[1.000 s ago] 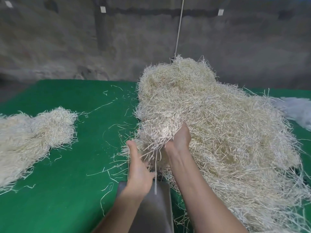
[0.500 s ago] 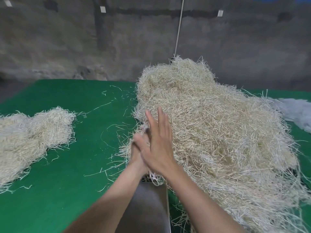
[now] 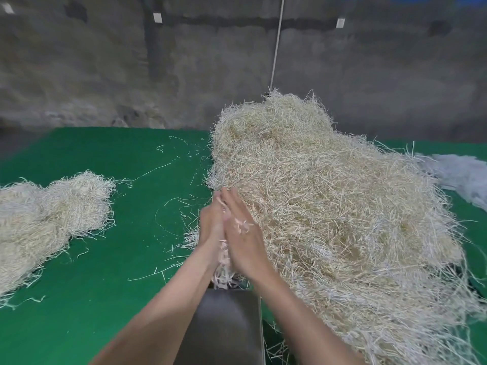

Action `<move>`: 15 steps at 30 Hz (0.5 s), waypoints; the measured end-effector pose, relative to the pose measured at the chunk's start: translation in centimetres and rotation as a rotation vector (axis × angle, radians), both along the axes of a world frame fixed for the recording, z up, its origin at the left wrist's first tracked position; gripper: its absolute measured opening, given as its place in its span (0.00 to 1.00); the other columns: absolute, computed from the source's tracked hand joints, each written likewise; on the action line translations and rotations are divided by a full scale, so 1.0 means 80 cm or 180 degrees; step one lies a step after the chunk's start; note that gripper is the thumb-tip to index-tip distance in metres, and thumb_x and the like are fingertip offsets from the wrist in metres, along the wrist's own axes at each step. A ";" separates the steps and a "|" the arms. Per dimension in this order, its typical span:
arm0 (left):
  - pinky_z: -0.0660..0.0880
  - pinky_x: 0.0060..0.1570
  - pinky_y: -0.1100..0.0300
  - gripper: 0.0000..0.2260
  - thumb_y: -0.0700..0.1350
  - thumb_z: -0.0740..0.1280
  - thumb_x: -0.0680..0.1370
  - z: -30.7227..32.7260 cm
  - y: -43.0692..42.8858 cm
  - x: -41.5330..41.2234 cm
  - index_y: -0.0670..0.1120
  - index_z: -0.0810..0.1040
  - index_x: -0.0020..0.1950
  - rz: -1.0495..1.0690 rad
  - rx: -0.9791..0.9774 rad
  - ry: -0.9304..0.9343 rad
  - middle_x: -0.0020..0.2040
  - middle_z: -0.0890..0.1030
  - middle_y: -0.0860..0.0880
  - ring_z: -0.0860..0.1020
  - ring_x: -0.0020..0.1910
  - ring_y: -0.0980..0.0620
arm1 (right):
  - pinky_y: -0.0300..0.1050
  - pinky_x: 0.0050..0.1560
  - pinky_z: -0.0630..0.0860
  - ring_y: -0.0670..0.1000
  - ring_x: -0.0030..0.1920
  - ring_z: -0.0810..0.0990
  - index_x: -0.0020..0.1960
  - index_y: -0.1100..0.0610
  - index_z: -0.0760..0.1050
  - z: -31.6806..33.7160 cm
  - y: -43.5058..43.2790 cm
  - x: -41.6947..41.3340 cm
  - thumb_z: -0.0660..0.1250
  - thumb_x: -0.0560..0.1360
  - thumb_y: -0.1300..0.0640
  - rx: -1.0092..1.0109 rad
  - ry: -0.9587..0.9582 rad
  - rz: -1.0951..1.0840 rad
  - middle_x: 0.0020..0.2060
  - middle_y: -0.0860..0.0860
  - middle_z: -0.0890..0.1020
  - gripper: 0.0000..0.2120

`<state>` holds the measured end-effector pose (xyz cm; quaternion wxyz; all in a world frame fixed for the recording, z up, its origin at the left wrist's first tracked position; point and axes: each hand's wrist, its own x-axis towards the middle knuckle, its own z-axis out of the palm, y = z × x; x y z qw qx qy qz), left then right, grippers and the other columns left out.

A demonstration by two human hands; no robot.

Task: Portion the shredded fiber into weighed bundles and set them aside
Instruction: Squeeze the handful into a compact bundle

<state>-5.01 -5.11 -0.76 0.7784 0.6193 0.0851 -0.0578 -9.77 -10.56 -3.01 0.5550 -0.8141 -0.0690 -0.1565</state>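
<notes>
2 flat palms, left hand (image 3: pixel 210 227), right hand (image 3: pixel 246 243), sandwich thin papery shreds (image 3: pixel 222 276).

the big heap of shredded fiber (image 3: pixel 329 206) was pale straw yellow, with whiter strands along its near and right edges. the smaller heap (image 3: pixel 52 214) on the left was a paler off-white. the table cover (image 3: pixel 118 299) under both was a plain, strong green, streaked here and there with loose pale strands (image 3: pixel 155 172). the tuft (image 3: pixel 222 277) above the tray (image 3: pixel 226 327) was white with a faint pink tinge; the tray was dull grey metal. the wall (image 3: pixel 92 75) was mottled grey, with a darker band (image 3: pixel 237 22) and small white tags (image 3: pixel 158 17). a white cord (image 3: pixel 277 40) ran down it. the fluffy heap (image 3: pixel 461 175) at far right was bluish white.
</notes>
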 end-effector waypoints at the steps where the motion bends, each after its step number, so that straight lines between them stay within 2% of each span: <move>1: 0.74 0.33 0.62 0.16 0.51 0.54 0.83 -0.001 0.001 0.003 0.44 0.74 0.43 0.0174 0.0044 -0.0082 0.34 0.78 0.49 0.77 0.31 0.52 | 0.25 0.67 0.52 0.27 0.68 0.56 0.67 0.32 0.64 -0.007 0.014 -0.009 0.52 0.79 0.46 0.0036 -0.0131 -0.0137 0.72 0.32 0.60 0.18; 2: 0.73 0.37 0.60 0.16 0.52 0.54 0.83 -0.004 -0.004 0.008 0.43 0.72 0.43 0.0282 -0.0085 -0.0057 0.37 0.75 0.47 0.74 0.34 0.52 | 0.26 0.64 0.61 0.29 0.64 0.65 0.64 0.38 0.71 -0.010 0.023 -0.014 0.52 0.78 0.44 0.0172 -0.0223 -0.0347 0.67 0.37 0.70 0.17; 3: 0.73 0.41 0.57 0.15 0.51 0.54 0.82 -0.005 -0.006 0.009 0.42 0.72 0.47 0.0334 -0.0182 -0.0009 0.42 0.74 0.45 0.73 0.39 0.51 | 0.32 0.57 0.70 0.33 0.56 0.74 0.59 0.43 0.76 -0.007 0.022 -0.011 0.53 0.79 0.45 0.0478 -0.0219 -0.0570 0.58 0.41 0.79 0.16; 4: 0.73 0.50 0.52 0.16 0.53 0.55 0.82 -0.009 -0.008 0.010 0.41 0.72 0.54 0.0236 -0.0286 0.0137 0.50 0.74 0.43 0.74 0.47 0.51 | 0.38 0.47 0.75 0.36 0.44 0.79 0.52 0.47 0.78 0.002 0.014 -0.004 0.56 0.80 0.47 0.0928 -0.0165 -0.0763 0.45 0.43 0.82 0.13; 5: 0.70 0.61 0.47 0.22 0.56 0.55 0.81 -0.015 -0.011 0.005 0.42 0.71 0.65 -0.0018 -0.0462 0.0295 0.59 0.74 0.43 0.74 0.57 0.51 | 0.42 0.37 0.75 0.38 0.32 0.77 0.49 0.49 0.77 0.014 0.002 0.004 0.57 0.80 0.48 0.1360 -0.0029 -0.0989 0.33 0.43 0.80 0.11; 6: 0.66 0.67 0.46 0.27 0.62 0.55 0.79 -0.021 -0.013 -0.006 0.46 0.68 0.71 -0.0340 -0.0850 0.0467 0.66 0.73 0.45 0.72 0.64 0.52 | 0.44 0.30 0.72 0.38 0.26 0.72 0.50 0.49 0.75 0.026 -0.011 0.013 0.57 0.80 0.49 0.1748 0.0210 -0.1227 0.27 0.43 0.76 0.09; 7: 0.66 0.67 0.44 0.31 0.67 0.56 0.76 -0.026 -0.015 -0.020 0.49 0.68 0.72 -0.0564 -0.1165 0.0621 0.68 0.73 0.44 0.72 0.66 0.48 | 0.48 0.37 0.80 0.37 0.26 0.69 0.53 0.47 0.72 0.033 -0.025 0.023 0.58 0.80 0.48 0.2113 0.0400 -0.1374 0.28 0.42 0.74 0.06; 8: 0.68 0.64 0.41 0.35 0.70 0.58 0.71 -0.030 -0.017 -0.030 0.52 0.68 0.72 -0.0645 -0.1470 0.0743 0.68 0.73 0.44 0.73 0.65 0.44 | 0.35 0.46 0.72 0.35 0.29 0.69 0.51 0.45 0.69 0.038 -0.033 0.031 0.58 0.80 0.49 0.2368 0.0454 -0.1444 0.34 0.42 0.75 0.02; 9: 0.71 0.61 0.41 0.37 0.71 0.62 0.67 -0.030 -0.017 -0.037 0.54 0.67 0.72 -0.0633 -0.1662 0.0876 0.68 0.72 0.43 0.74 0.64 0.40 | 0.30 0.40 0.75 0.34 0.33 0.71 0.50 0.44 0.69 0.040 -0.036 0.035 0.58 0.80 0.51 0.2345 0.0381 -0.1465 0.41 0.44 0.76 0.03; 10: 0.74 0.58 0.42 0.38 0.71 0.64 0.66 -0.030 -0.019 -0.034 0.55 0.67 0.72 -0.0601 -0.1903 0.0969 0.67 0.73 0.42 0.76 0.61 0.39 | 0.27 0.43 0.75 0.35 0.39 0.75 0.49 0.42 0.70 0.041 -0.034 0.034 0.58 0.80 0.55 0.2041 0.0305 -0.1414 0.49 0.46 0.77 0.07; 12: 0.78 0.50 0.48 0.33 0.67 0.63 0.71 -0.022 -0.019 -0.021 0.46 0.73 0.68 -0.0405 -0.2053 0.0935 0.58 0.80 0.41 0.81 0.53 0.41 | 0.33 0.54 0.75 0.38 0.53 0.77 0.54 0.40 0.70 0.016 -0.024 0.017 0.55 0.81 0.60 0.1052 0.0129 -0.1168 0.61 0.46 0.75 0.15; 13: 0.79 0.48 0.50 0.28 0.63 0.62 0.75 -0.016 -0.015 -0.011 0.42 0.76 0.64 -0.0213 -0.1955 0.0856 0.52 0.82 0.42 0.82 0.48 0.43 | 0.38 0.65 0.70 0.39 0.63 0.72 0.61 0.38 0.67 -0.002 -0.017 0.005 0.54 0.81 0.60 0.0542 -0.0037 -0.0900 0.67 0.44 0.70 0.18; 14: 0.80 0.46 0.51 0.23 0.59 0.63 0.77 -0.013 -0.012 -0.001 0.41 0.79 0.57 -0.0006 -0.1675 0.0818 0.46 0.83 0.44 0.83 0.44 0.45 | 0.41 0.72 0.60 0.39 0.71 0.62 0.67 0.34 0.59 -0.017 -0.007 -0.009 0.52 0.81 0.57 0.0095 -0.0185 -0.0564 0.73 0.38 0.61 0.21; 15: 0.79 0.43 0.54 0.17 0.55 0.64 0.78 -0.013 -0.009 0.006 0.41 0.80 0.50 0.0308 -0.1226 0.0700 0.41 0.83 0.46 0.82 0.39 0.47 | 0.41 0.74 0.49 0.38 0.74 0.51 0.70 0.31 0.50 -0.026 0.001 -0.019 0.50 0.81 0.52 -0.0236 -0.0331 -0.0312 0.74 0.33 0.51 0.23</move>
